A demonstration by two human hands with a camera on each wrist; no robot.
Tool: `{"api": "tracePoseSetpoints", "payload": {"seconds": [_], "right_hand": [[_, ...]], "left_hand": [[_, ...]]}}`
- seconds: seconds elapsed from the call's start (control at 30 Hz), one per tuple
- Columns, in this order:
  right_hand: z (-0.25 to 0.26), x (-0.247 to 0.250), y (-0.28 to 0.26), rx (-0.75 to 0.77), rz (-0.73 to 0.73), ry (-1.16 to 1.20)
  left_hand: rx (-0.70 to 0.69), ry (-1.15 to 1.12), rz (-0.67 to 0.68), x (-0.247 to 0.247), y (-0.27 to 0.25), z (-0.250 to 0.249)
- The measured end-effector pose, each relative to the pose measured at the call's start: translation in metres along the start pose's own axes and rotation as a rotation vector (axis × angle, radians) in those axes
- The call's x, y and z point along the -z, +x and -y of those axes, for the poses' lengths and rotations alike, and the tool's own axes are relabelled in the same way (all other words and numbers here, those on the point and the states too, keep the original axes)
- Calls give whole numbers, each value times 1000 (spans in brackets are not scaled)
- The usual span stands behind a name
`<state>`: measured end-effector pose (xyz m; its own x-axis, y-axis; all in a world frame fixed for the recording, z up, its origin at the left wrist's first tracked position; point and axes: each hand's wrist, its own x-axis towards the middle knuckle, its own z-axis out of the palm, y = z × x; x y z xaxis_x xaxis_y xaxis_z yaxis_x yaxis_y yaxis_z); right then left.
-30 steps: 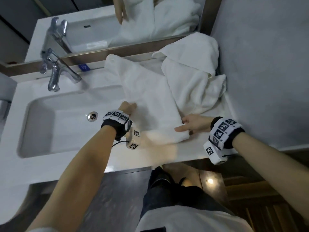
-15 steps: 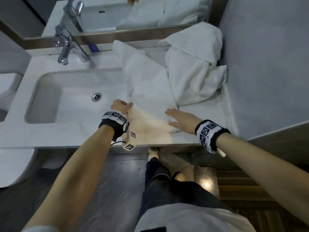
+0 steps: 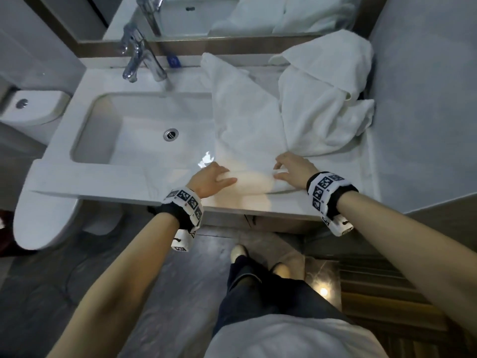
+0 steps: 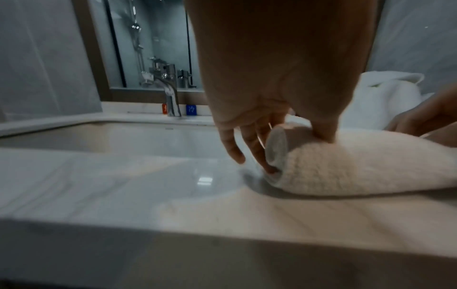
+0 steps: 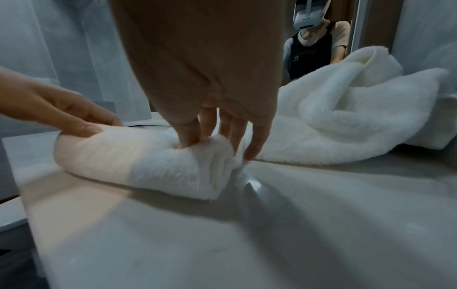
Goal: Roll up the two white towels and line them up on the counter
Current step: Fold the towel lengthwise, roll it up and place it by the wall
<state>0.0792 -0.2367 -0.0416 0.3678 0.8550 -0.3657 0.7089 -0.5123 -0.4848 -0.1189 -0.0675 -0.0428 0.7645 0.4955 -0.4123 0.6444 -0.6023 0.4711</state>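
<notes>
The left hand (image 3: 209,178) is pinching the left end of the first towel (image 3: 247,130), thumb on top and fingers tucked behind the small roll forming at the counter (image 3: 116,182) front edge, just right of the sink (image 3: 144,125); the right hand (image 3: 293,170) is gripping the other end the same way, fingers curled over it. The first roll is only just starting, I reckon; the next move calls for even forward turns from both ends, while the second towel (image 3: 325,104) is lying crumpled in the back corner, untouched.
</notes>
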Motion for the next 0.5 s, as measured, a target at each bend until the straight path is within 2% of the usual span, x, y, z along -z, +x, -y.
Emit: {"api": "tracePoseSetpoints", "payload": {"seconds": [0.1,0.2,0.37,0.43,0.5], "right_hand": [[5,-3,0,3,-112,-18],[9,-9,-7,135,-234,-119],[-9,-15,-19,281,-123,-416],[-11,-14,-16,289,-143,-368],[-8,-10,-9,269,-135,-227]], "left_hand": [[84,-27,-134,-11,-4,1],[162,-29,-243,-19,-1,-6],[277,-85,-213,-17,7,-8],[279,-117,-218,-14,6,-7],[176,-131,-277,-16,2,-4]]}}
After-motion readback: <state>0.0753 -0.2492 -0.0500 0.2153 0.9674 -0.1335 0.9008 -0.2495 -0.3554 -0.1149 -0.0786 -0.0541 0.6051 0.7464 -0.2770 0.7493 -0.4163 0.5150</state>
